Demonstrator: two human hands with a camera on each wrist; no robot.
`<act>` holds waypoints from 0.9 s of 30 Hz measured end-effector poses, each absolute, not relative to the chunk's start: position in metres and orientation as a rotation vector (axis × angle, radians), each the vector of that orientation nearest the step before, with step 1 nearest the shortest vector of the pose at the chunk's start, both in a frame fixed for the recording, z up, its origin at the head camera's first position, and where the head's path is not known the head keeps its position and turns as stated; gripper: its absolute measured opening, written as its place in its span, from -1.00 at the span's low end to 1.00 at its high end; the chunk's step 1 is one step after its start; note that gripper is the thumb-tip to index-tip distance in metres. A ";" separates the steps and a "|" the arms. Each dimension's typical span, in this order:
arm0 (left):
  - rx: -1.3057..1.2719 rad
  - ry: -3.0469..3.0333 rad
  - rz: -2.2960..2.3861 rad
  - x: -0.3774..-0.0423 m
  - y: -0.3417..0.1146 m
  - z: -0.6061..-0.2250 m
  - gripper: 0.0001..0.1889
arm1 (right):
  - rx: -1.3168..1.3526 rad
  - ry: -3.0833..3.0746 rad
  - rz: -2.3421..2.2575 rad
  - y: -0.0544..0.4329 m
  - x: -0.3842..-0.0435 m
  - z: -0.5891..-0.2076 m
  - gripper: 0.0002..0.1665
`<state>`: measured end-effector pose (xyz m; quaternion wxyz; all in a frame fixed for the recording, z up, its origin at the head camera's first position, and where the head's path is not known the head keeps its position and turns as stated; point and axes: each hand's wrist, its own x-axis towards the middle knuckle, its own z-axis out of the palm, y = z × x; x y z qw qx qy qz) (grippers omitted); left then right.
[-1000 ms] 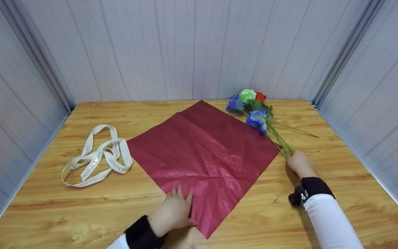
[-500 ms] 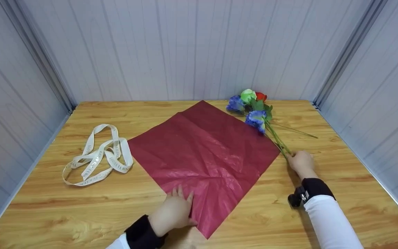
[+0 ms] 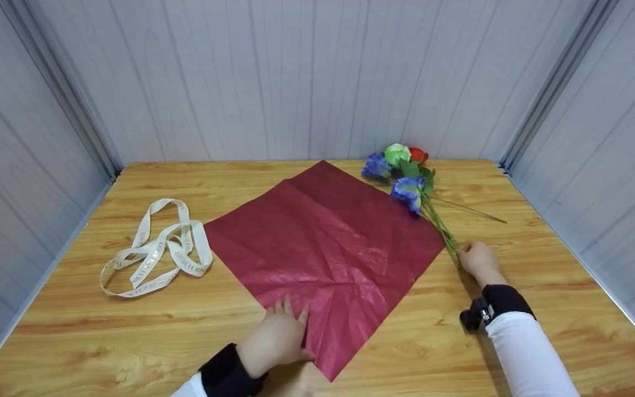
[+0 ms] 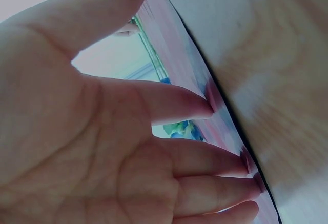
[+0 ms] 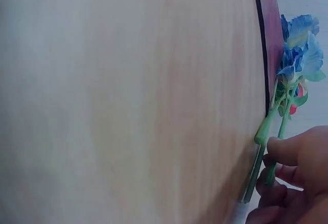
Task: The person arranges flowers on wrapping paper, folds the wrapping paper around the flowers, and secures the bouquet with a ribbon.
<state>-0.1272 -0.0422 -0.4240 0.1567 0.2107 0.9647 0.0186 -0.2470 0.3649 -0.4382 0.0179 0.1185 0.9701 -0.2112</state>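
A dark red sheet of wrapping paper [image 3: 317, 237] lies diagonally on the table. On its lower left edge rests my left hand [image 3: 274, 337]; the left wrist view shows the fingers [image 4: 205, 157] fairly straight, tips touching the paper. At the sheet's right corner my right hand [image 3: 480, 261] pinches a green flower stem [image 5: 282, 126] between thumb and fingers, with another stem [image 5: 251, 175] beside it on the table. The stems lead up to a blue flower [image 3: 407, 191]. Behind it lie a second blue flower [image 3: 376, 166], a pale green one [image 3: 397, 154] and a red one [image 3: 419, 155].
A loosely looped white ribbon [image 3: 200, 248] with printed letters lies left of the paper. One thin stem [image 3: 474, 210] points right from the flowers. Panelled walls [image 3: 284, 82] enclose the wooden table [image 3: 130, 342] at the back and both sides.
The stem ends at my right hand have shifted slightly toward me, and the right fingers have changed position on them a little. My left hand and the paper stay where they were.
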 end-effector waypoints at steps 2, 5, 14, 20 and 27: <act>0.606 2.765 0.066 -0.126 -0.043 -0.424 -0.07 | 0.369 3.020 -0.651 0.364 -0.247 -0.438 -0.60; 0.604 2.764 0.080 -0.125 -0.044 -0.424 -0.07 | 0.388 3.037 -0.658 0.360 -0.247 -0.437 -0.57; 0.601 2.764 0.056 -0.126 -0.043 -0.421 -0.07 | 0.461 3.177 -0.694 0.349 -0.247 -0.428 -0.61; 0.606 2.767 0.082 -0.126 -0.044 -0.421 -0.07 | 0.448 3.373 -0.871 0.336 -0.249 -0.427 -0.65; 0.626 2.784 0.081 -0.126 -0.044 -0.423 -0.07 | 0.163 3.500 -1.158 0.302 -0.251 -0.427 -0.71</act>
